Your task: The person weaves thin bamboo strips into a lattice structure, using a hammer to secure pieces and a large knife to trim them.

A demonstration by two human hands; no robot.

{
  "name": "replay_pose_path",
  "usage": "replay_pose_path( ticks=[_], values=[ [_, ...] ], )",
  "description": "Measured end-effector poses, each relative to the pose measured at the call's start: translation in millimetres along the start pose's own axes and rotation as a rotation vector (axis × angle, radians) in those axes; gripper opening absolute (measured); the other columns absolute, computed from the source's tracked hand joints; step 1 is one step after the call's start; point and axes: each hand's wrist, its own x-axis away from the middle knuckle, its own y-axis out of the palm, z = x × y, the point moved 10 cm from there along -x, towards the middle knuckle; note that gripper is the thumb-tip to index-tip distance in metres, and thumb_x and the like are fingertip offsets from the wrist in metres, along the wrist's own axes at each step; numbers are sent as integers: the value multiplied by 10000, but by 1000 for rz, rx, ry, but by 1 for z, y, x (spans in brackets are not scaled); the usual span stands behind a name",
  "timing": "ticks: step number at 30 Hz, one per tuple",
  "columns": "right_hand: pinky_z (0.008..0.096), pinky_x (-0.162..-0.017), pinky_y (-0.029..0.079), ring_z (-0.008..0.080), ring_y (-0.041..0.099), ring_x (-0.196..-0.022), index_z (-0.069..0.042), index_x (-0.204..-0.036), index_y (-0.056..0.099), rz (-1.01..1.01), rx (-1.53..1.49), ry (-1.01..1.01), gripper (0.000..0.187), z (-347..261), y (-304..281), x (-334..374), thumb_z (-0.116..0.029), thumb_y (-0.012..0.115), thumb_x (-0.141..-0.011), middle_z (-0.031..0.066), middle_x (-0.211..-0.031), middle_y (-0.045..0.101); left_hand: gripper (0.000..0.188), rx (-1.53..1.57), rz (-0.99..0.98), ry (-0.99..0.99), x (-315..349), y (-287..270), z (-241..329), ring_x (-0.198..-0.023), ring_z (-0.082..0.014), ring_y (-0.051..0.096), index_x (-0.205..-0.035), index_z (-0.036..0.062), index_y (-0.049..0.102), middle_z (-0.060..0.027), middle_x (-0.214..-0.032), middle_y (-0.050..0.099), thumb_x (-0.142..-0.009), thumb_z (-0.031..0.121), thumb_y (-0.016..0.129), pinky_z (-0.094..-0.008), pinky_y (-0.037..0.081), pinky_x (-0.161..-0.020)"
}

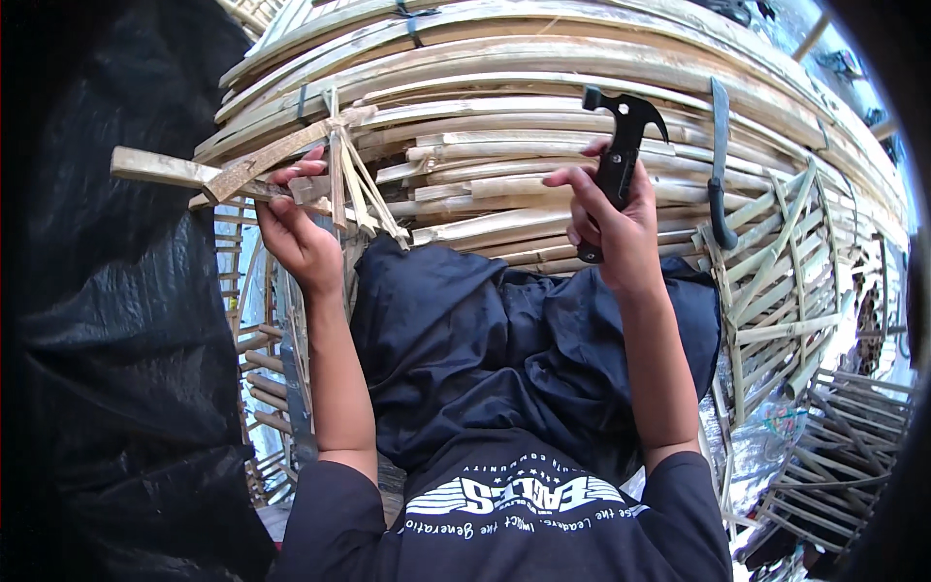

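Observation:
In my right hand [621,213] is a small black claw hammer [621,160], held upright by its handle with the head at the top. My fingers wrap loosely round it, the index finger stretched out to the left. My left hand [303,238] grips a wooden frame [257,167] made of joined bamboo pieces, above my left knee. One thick strip of it juts out to the left, and several thin slats [354,179] hang from its right end. Part of the frame hides my left fingers.
Long split bamboo strips [504,58] lie stacked across the far side. A knife [719,160] with a dark handle rests on them at the right. Woven bamboo panels [790,276] lean at the right. Black plastic sheeting [126,320] hangs along the left.

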Motion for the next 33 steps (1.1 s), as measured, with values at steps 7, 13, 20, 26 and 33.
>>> replay_pose_path(
  ticks=[7,13,20,26,33],
  values=[
    [191,-423,379,23,391,-453,-74,-1130,451,-37,141,-37,271,3,44,-12,-89,621,-920,107,-902,676,337,142,54,-97,-4,-47,-4,-1028,-329,604,-1109,9,453,-137,-958,568,-1048,311,319,-479,428,-999],
    [199,-436,439,38,518,-507,-32,-1087,495,-153,175,-73,289,13,103,-32,-111,684,-882,60,-836,678,298,201,126,-102,-45,-100,0,-914,-272,586,-1050,9,466,-119,-915,544,-1045,275,332,-450,467,-935],
    [228,-542,427,48,522,-617,-25,-982,540,-216,273,-163,317,-7,184,-45,-211,752,-837,-13,-700,567,202,336,45,-264,-110,-152,-8,-899,-231,540,-1045,16,503,-94,-905,527,-1022,162,366,-476,458,-979],
    [242,-541,428,79,504,-612,30,-1027,530,-222,299,-342,504,-52,238,-48,-335,784,-788,16,-735,558,194,315,-186,-273,-148,-152,11,-846,-190,506,-1062,28,520,-74,-886,528,-1024,163,386,-349,445,-863],
    [227,-528,416,53,486,-578,-48,-878,509,-202,251,-404,487,-79,256,-52,-287,880,-671,-30,-650,517,256,338,-460,-313,-152,-113,64,-788,-161,470,-1113,30,504,-61,-851,494,-1037,220,351,-340,434,-827]
  ],
)
